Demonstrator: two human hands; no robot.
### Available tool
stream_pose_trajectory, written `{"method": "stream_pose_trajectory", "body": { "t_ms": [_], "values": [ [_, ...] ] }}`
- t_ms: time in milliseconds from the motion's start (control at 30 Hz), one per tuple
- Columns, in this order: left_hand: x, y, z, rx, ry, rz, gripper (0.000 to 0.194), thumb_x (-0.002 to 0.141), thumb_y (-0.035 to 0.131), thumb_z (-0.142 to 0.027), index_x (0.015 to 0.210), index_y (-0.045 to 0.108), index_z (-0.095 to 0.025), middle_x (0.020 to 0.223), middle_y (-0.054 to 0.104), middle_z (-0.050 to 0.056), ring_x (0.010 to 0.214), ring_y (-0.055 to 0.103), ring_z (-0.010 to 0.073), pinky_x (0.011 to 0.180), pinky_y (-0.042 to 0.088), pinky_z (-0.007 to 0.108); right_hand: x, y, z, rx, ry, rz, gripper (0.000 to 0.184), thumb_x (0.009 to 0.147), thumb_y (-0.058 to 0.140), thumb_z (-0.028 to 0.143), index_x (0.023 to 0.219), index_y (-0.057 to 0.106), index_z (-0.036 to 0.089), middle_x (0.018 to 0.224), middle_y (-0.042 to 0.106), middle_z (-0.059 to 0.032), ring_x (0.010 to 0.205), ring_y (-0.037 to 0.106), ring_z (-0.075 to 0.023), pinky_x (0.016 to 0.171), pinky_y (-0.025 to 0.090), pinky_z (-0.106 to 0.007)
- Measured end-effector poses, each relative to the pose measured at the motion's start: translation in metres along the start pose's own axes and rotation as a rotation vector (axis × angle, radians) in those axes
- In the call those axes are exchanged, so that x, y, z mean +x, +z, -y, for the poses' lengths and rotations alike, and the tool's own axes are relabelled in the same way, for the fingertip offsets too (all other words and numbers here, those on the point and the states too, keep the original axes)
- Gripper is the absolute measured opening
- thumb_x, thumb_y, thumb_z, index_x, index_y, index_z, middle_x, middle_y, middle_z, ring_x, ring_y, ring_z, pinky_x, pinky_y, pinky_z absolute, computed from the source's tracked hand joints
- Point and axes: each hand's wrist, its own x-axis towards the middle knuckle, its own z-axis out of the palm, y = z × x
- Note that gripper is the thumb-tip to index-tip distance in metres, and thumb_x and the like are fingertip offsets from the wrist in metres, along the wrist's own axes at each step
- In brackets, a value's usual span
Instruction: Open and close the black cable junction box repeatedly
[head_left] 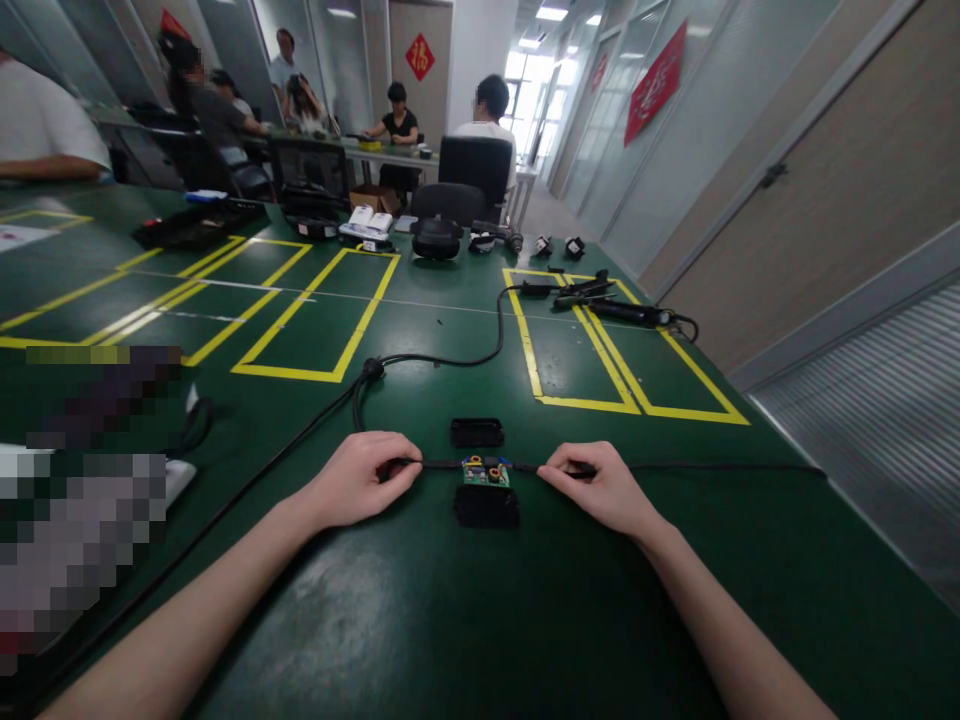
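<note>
Between my hands sits a small green circuit board point(486, 473) with components on it and a black cable leaving each side. My left hand point(373, 475) pinches the left cable point(442, 464) between thumb and fingers. On the other side, my right hand point(592, 478) pinches the right cable point(525, 467), which runs on behind it to the table's right edge. One black plastic case half point(486, 508) lies just in front of the board, partly under or against it; I cannot tell which. Beyond the board lies the other black case half point(477, 432), apart from it.
A black cable with a knot point(373, 370) crosses the green table point(420, 620) on the left. Yellow tape rectangles point(341, 375) mark the surface. Black tools point(622, 310) lie at the right; a black case point(436, 240) and parts line the far edge. Several people sit beyond.
</note>
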Motion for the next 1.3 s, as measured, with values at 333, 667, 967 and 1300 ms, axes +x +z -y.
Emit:
{"method": "stream_pose_trajectory", "body": {
  "t_ms": [333, 667, 967, 1300],
  "values": [
    [-0.002, 0.001, -0.007, -0.024, -0.044, 0.138, 0.020, 0.087, 0.055, -0.026, 0.069, 0.060, -0.018, 0.057, 0.050, -0.004, 0.051, 0.046, 0.0093, 0.053, 0.033, 0.021, -0.004, -0.004, 0.010, 0.079, 0.113, 0.207, 0.052, 0.093, 0.062, 0.060, 0.064, 0.065, 0.017, 0.053, 0.045, 0.0037, 0.050, 0.037, -0.0104, 0.049, 0.030, -0.025],
    [0.002, 0.006, -0.002, 0.095, -0.060, 0.058, 0.018, 0.096, 0.055, -0.028, 0.096, 0.070, -0.019, 0.082, 0.067, 0.002, 0.070, 0.062, 0.0143, 0.064, 0.044, 0.023, 0.001, 0.017, 0.006, -0.117, -0.091, 0.113, 0.034, 0.104, 0.051, 0.041, 0.104, 0.077, 0.019, 0.084, 0.072, -0.0061, 0.065, 0.059, -0.0154, 0.061, 0.044, -0.028],
    [0.010, 0.028, -0.010, 0.122, 0.010, 0.054, 0.014, 0.101, 0.053, -0.022, 0.099, 0.066, -0.018, 0.092, 0.069, 0.005, 0.083, 0.064, 0.0186, 0.077, 0.051, 0.030, 0.000, 0.029, 0.008, -0.129, -0.200, 0.098, 0.032, 0.106, 0.052, 0.039, 0.094, 0.074, 0.019, 0.084, 0.070, -0.0065, 0.073, 0.065, -0.0181, 0.066, 0.050, -0.030],
    [0.006, 0.016, -0.003, 0.056, 0.125, 0.095, 0.030, 0.109, 0.047, -0.031, 0.109, 0.073, -0.017, 0.096, 0.071, 0.008, 0.087, 0.066, 0.0179, 0.081, 0.054, 0.029, 0.000, 0.030, 0.009, -0.161, -0.223, 0.058, 0.020, 0.103, 0.056, 0.030, 0.099, 0.074, 0.021, 0.095, 0.072, -0.0089, 0.090, 0.068, -0.0235, 0.079, 0.057, -0.038]
  ]
}}
